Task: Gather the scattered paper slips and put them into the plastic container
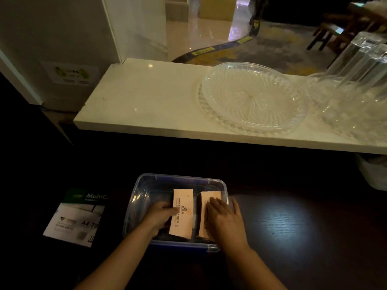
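A clear plastic container (146,181) with blue clips sits on the dark table in front of me. Two stacks of pale orange paper slips lie inside it, side by side. My left hand (161,214) is in the container and grips the left stack of slips (183,214) at its left edge, thumb on top. My right hand (224,218) lies flat with fingers spread on the right stack of slips (209,195), covering most of it.
A ream of A4 paper (75,218) lies left of the container. Behind, a raised white counter (142,97) carries a clear glass platter (253,97) and tall clear glassware (356,80) at the right. A white wall column (52,38) stands at the back left.
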